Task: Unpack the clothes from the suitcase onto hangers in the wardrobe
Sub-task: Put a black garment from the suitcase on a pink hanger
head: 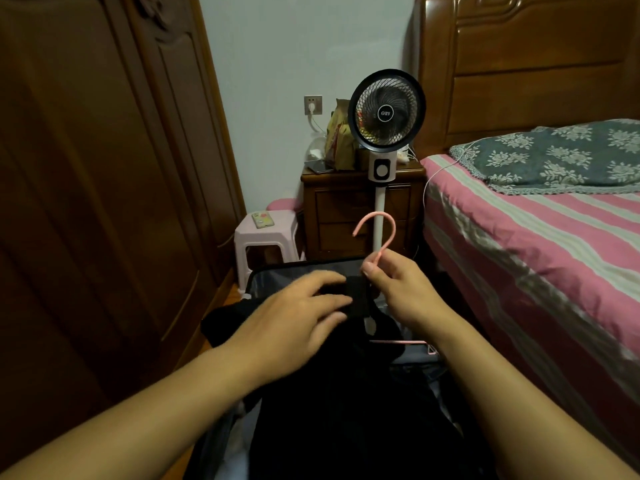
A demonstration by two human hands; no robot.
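Bedroom: wardrobe (86, 202) left, bed (536, 244) right (pink-striped), fan (386, 109) between.

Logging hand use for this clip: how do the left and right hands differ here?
The right hand pinches the neck of the pink hanger and holds it upright; the left hand lies on the black garment, fingers extended over its collar. The right hand sits higher and further forward than the left hand. Both work over the open suitcase, on the same garment.
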